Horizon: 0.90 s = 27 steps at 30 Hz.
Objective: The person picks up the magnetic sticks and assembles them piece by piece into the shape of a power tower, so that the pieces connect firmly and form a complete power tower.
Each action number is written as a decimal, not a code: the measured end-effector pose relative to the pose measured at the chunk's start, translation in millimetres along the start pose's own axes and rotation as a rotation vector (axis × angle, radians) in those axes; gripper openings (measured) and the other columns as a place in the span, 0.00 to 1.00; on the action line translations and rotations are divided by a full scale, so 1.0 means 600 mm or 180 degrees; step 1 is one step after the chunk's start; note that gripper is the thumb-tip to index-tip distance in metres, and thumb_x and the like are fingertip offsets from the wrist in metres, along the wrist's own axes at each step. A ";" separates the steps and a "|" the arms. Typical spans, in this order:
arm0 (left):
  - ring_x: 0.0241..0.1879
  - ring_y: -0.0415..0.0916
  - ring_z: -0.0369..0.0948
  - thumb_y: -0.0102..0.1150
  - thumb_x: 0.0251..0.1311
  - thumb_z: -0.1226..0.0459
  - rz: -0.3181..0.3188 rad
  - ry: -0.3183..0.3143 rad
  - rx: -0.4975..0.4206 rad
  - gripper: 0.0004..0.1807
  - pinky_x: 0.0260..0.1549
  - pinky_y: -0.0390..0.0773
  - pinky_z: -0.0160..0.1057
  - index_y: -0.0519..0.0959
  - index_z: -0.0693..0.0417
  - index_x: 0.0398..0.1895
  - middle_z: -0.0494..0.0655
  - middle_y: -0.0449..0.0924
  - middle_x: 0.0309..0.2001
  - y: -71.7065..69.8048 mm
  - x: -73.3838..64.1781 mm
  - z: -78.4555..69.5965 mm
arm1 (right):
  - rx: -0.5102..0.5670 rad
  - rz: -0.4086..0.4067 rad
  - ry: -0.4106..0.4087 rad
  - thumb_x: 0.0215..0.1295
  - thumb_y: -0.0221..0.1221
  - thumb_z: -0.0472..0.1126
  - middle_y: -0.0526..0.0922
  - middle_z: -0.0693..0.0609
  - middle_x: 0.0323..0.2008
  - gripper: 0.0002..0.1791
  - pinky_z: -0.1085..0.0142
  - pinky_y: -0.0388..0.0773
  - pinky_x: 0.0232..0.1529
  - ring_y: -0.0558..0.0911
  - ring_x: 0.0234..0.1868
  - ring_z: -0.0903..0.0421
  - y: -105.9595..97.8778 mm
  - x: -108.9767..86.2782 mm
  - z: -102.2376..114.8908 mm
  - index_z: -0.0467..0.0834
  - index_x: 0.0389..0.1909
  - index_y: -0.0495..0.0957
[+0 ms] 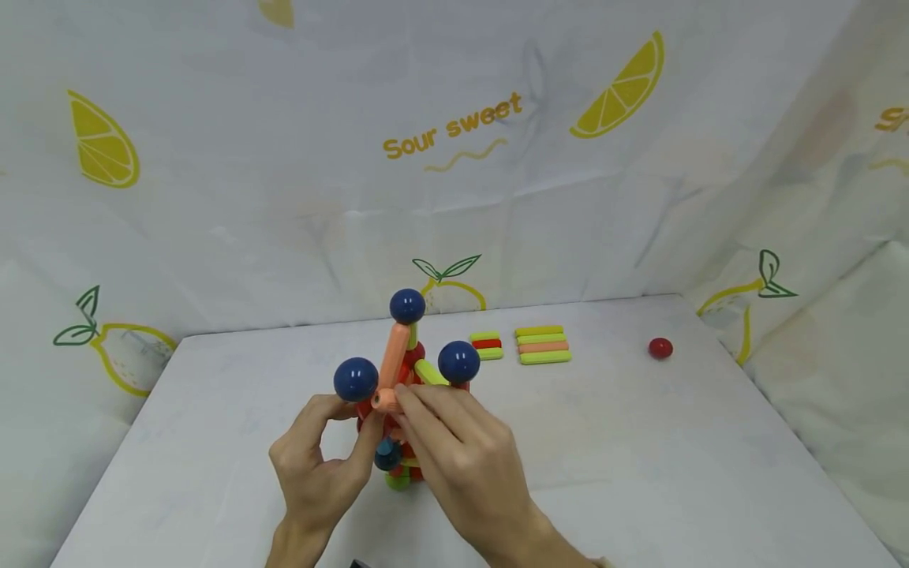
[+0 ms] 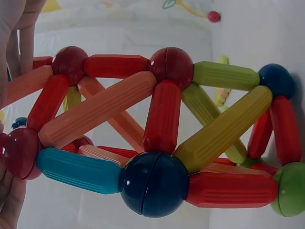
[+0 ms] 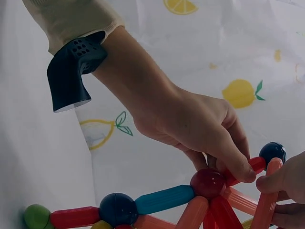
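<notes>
A tall tower of magnetic rods and balls stands in front of me, with three blue balls at its top. My left hand pinches a red rod just below the upper left blue ball. My right hand holds an orange rod between thumb and fingers, its end pointing toward me, close beside that ball. Another orange rod slants up to the rear blue ball. The third blue ball sits just above my right hand. Both hands hide much of the tower's middle.
Behind the tower, short rods and longer rods lie in neat rows on the white table. A lone red ball rests toward the back right. A lemon-printed cloth hangs behind the table.
</notes>
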State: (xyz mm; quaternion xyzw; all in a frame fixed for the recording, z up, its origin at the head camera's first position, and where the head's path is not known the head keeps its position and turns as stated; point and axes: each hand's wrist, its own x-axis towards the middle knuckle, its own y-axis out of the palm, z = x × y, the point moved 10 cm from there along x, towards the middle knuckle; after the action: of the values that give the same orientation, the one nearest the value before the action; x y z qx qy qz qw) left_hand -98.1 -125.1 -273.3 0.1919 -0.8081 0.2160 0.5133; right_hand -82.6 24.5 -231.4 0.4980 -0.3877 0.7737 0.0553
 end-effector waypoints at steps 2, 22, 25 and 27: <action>0.27 0.82 0.39 0.62 0.69 0.54 0.0003 -0.0010 0.0005 0.22 0.40 0.82 0.23 0.84 0.68 0.35 0.55 0.86 0.28 0.000 0.000 0.001 | -0.0022 -0.0024 0.0065 0.51 0.77 0.38 0.89 0.49 0.42 0.21 0.70 0.86 0.45 0.88 0.39 0.57 0.002 -0.001 -0.001 0.40 0.48 0.88; 0.29 0.79 0.35 0.65 0.67 0.56 0.0155 -0.0097 -0.0195 0.19 0.39 0.81 0.23 0.83 0.68 0.37 0.53 0.84 0.27 0.004 -0.001 0.007 | 0.0336 -0.0334 0.0359 0.57 0.75 0.39 0.88 0.51 0.35 0.15 0.77 0.83 0.39 0.84 0.34 0.60 -0.029 -0.015 -0.019 0.41 0.45 0.89; 0.30 0.78 0.34 0.65 0.67 0.54 0.0289 -0.0160 -0.0235 0.20 0.40 0.81 0.22 0.83 0.67 0.39 0.52 0.84 0.28 0.006 0.000 0.012 | 0.0581 -0.0404 0.0699 0.56 0.75 0.41 0.86 0.54 0.27 0.10 0.80 0.80 0.33 0.81 0.28 0.63 -0.049 -0.031 -0.058 0.42 0.36 0.89; 0.31 0.79 0.33 0.66 0.66 0.53 0.0394 -0.0207 -0.0269 0.20 0.41 0.81 0.22 0.84 0.65 0.40 0.51 0.85 0.29 0.008 -0.001 0.017 | 0.0693 -0.0334 0.0986 0.54 0.77 0.40 0.84 0.56 0.26 0.11 0.78 0.79 0.30 0.79 0.27 0.64 -0.050 -0.040 -0.087 0.43 0.34 0.85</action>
State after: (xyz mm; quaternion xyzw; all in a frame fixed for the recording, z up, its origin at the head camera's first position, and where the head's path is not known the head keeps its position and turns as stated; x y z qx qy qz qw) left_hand -108.0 -126.8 -278.4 0.1266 -0.8431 0.2066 0.4801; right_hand -94.6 86.9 -245.4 0.3955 -0.2621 0.8745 0.1004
